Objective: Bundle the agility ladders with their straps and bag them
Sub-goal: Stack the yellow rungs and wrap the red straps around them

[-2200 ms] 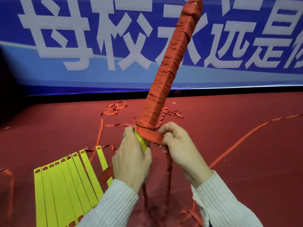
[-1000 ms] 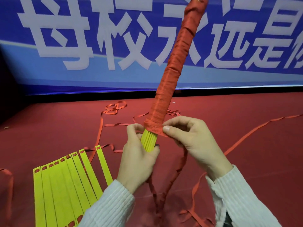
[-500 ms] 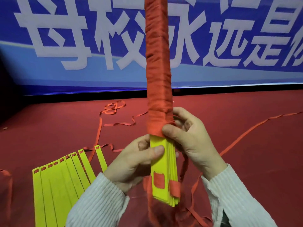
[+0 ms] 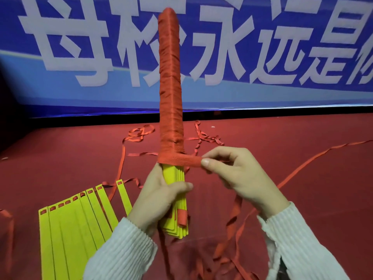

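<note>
Head view: a person in pale ribbed sleeves holds a stack of yellow ladder rungs (image 4: 175, 201) upright at the centre of the frame, its upper length wound tight in orange strap to form a long bundle (image 4: 170, 81) that rises toward 12 o'clock against a blue banner (image 4: 80, 47) printed with large white characters. The left hand (image 4: 159, 197) has its grip closed round the bare yellow lower part of the stack, thumb laid across the front face. The right hand (image 4: 236, 174), at 3 o'clock from the stack, pinches the free run of strap (image 4: 181, 159) between thumb and fingertips and holds it level and taut, just below the lowest turn of the winding. From that hand the strap falls toward 6 o'clock and trails over the red floor (image 4: 302, 199). A second set of yellow rungs (image 4: 76, 223) lies fanned flat on the floor at 8 o'clock from the hands, orange strap showing through the slots at their far ends. More loose orange strap (image 4: 139, 134) lies in loops and tangles on the floor behind the bundle, and one long run stretches away toward 2 o'clock.
</note>
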`<state>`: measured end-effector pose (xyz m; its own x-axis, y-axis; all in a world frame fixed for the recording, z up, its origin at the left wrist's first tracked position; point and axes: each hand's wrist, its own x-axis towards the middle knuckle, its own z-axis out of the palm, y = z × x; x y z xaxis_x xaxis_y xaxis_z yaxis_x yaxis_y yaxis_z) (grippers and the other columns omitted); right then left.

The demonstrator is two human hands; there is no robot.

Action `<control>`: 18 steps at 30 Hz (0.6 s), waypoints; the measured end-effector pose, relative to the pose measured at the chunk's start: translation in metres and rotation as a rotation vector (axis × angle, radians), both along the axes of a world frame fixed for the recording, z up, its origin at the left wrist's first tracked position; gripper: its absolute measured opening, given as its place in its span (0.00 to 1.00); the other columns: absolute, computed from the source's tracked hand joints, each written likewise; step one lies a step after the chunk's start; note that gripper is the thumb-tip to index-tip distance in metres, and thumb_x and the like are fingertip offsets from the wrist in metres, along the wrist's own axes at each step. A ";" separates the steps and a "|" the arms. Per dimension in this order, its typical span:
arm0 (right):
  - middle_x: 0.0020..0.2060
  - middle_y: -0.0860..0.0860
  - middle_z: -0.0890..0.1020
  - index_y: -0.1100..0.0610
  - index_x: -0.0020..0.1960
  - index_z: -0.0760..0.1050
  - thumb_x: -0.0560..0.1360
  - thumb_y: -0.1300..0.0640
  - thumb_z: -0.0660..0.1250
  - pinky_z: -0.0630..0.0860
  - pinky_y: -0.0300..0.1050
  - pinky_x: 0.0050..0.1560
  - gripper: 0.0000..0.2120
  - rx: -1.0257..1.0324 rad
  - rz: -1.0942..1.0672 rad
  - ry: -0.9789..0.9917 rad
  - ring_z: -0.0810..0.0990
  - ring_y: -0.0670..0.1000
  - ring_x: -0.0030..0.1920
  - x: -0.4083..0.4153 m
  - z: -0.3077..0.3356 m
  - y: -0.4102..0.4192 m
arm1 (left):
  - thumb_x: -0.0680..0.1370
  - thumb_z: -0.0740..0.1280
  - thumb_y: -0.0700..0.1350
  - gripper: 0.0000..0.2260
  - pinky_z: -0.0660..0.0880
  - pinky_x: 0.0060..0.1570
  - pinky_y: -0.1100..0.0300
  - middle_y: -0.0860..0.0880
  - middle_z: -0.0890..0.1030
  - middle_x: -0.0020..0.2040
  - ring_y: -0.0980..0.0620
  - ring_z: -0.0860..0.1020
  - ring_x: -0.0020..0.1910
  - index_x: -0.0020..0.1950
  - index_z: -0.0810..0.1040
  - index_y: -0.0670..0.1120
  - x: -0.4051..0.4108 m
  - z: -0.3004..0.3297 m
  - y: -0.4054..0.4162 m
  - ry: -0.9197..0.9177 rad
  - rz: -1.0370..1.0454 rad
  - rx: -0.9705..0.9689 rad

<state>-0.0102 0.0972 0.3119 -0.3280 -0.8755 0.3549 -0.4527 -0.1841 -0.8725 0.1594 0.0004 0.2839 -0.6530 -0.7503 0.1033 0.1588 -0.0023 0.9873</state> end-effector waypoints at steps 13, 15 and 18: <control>0.30 0.45 0.77 0.50 0.63 0.76 0.79 0.55 0.68 0.56 0.30 0.20 0.12 0.056 0.364 -0.521 0.76 0.40 0.23 0.020 -0.004 -0.003 | 0.67 0.71 0.35 0.22 0.67 0.39 0.56 0.44 0.71 0.44 0.52 0.75 0.35 0.59 0.70 0.39 -0.004 -0.010 0.016 0.536 -0.929 0.518; 0.29 0.46 0.76 0.55 0.62 0.76 0.81 0.56 0.66 0.58 0.31 0.18 0.10 0.016 0.393 -0.511 0.76 0.41 0.21 0.022 -0.005 -0.002 | 0.66 0.73 0.37 0.21 0.71 0.38 0.56 0.41 0.76 0.44 0.48 0.79 0.37 0.57 0.75 0.37 -0.002 -0.004 0.013 0.380 -0.887 0.458; 0.40 0.49 0.85 0.62 0.64 0.75 0.79 0.60 0.69 0.76 0.38 0.28 0.14 -0.157 0.225 -0.471 0.82 0.46 0.31 0.023 -0.009 -0.011 | 0.66 0.76 0.40 0.21 0.82 0.43 0.51 0.40 0.85 0.47 0.44 0.85 0.43 0.59 0.80 0.39 -0.001 -0.001 0.006 0.009 -0.367 0.200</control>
